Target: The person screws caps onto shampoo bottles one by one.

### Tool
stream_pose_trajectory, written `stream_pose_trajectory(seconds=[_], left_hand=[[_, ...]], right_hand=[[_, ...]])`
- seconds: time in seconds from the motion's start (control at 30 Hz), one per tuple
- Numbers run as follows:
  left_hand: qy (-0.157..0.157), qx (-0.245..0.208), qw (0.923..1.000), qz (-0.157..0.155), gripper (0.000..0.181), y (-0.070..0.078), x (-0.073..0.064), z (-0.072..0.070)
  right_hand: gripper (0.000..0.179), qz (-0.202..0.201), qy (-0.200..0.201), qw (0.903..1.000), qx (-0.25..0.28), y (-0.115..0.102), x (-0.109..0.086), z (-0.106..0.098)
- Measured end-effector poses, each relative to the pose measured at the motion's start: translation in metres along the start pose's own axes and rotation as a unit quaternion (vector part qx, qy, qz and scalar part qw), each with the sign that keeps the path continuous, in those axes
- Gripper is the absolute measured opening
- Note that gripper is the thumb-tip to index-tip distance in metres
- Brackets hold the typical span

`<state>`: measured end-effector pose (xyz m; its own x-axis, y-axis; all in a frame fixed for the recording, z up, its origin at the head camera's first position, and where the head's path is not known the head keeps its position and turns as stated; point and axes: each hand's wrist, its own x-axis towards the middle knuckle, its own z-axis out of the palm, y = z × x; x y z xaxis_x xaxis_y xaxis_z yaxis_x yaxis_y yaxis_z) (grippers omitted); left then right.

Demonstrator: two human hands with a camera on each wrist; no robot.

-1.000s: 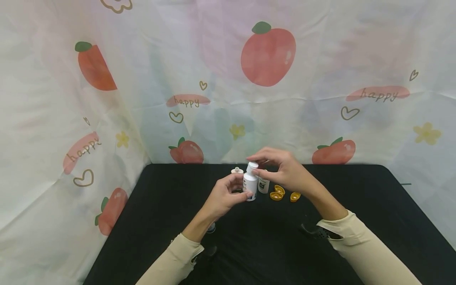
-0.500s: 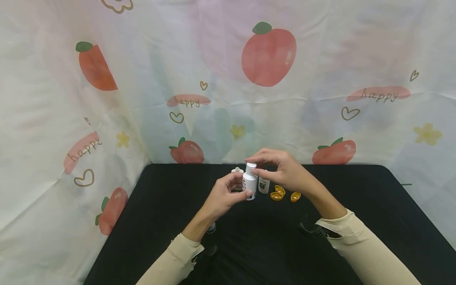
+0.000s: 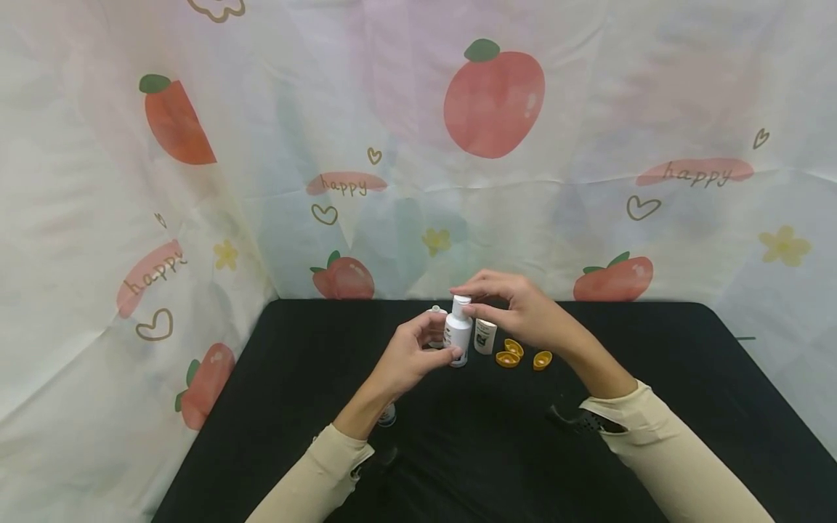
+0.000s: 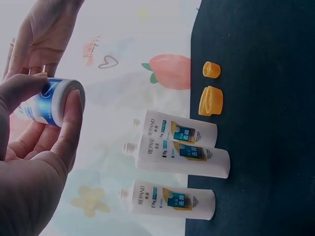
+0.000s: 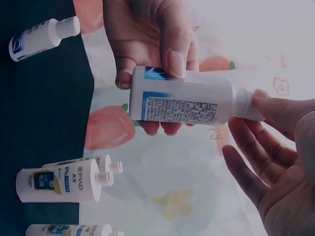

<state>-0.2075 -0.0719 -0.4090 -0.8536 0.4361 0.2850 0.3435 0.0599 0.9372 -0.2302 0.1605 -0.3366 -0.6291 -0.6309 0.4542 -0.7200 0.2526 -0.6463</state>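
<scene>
Over the far part of the table, my left hand (image 3: 412, 352) grips the body of a white bottle (image 3: 456, 338) with a blue-edged label. The bottle stands nearly upright in the head view. My right hand (image 3: 519, 305) holds its white cap (image 3: 461, 303) between thumb and fingers from above and the right. Seen from the right wrist, the thumb presses at the cap (image 5: 246, 104), right by the bottle's neck. Behind the hands stand several white REPAND bottles (image 4: 184, 156) with bare, narrow necks. Yellow flip caps (image 3: 510, 354) lie on the table to their right.
A second small white bottle (image 5: 42, 38) with its cap on stands nearer, partly hidden behind the left wrist in the head view. The black table (image 3: 314, 341) ends at a printed cloth backdrop (image 3: 405, 94) behind and at the left.
Both hands keep their hold on the bottle and cap. They shift only slightly, the bottle edging a little to the left.
</scene>
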Motion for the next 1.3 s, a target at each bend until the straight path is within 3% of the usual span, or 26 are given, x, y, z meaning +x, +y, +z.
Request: stream_pose_trajectory(seconds=[0.33, 0.63, 1.3], left_hand=[[0.008, -0.011, 0.9999, -0.002, 0.042, 0.0027, 0.0013, 0.0018], [0.001, 0.000, 0.9999, 0.012, 0.043, 0.0048, 0.0004, 0.0026], [0.013, -0.014, 0.9998, -0.003, 0.046, 0.0049, -0.0008, 0.0033]], right_hand=[[0.034, 0.021, 0.002, 0.9998, 0.004, -0.0033, 0.0001, -0.0024], [0.028, 0.036, 0.034, 0.9988, -0.003, -0.0055, 0.0003, 0.0005], [0.028, 0.030, 0.039, 0.9987, -0.017, -0.0069, -0.0023, -0.0014]])
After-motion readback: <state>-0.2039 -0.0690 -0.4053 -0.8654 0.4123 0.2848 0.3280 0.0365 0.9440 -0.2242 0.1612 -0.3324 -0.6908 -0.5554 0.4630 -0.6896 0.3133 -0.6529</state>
